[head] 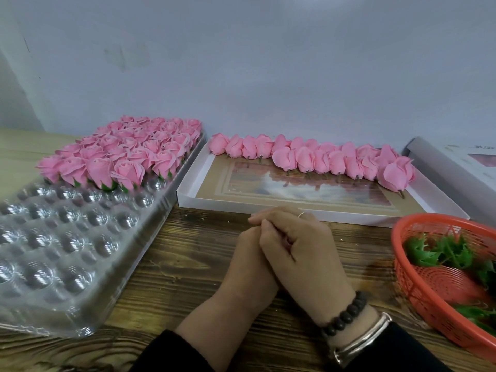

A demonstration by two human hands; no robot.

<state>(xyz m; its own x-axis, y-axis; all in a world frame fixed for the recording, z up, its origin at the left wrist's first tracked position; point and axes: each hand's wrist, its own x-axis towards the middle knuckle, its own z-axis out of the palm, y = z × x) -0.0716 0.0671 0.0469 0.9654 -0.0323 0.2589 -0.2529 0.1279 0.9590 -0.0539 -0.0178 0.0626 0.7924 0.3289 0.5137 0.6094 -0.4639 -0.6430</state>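
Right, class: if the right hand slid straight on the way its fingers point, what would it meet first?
Most likely the front wall of the white box, close ahead: the right hand, resting over the left hand, points up-left towards it.

The right hand [298, 253] covers most of the left hand [248, 264].

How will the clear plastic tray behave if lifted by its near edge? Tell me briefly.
Probably floppy: the clear plastic tray looks thin, its near edge wavy. Likely far-heavy, since roses fill only the far rows, so they might tip.
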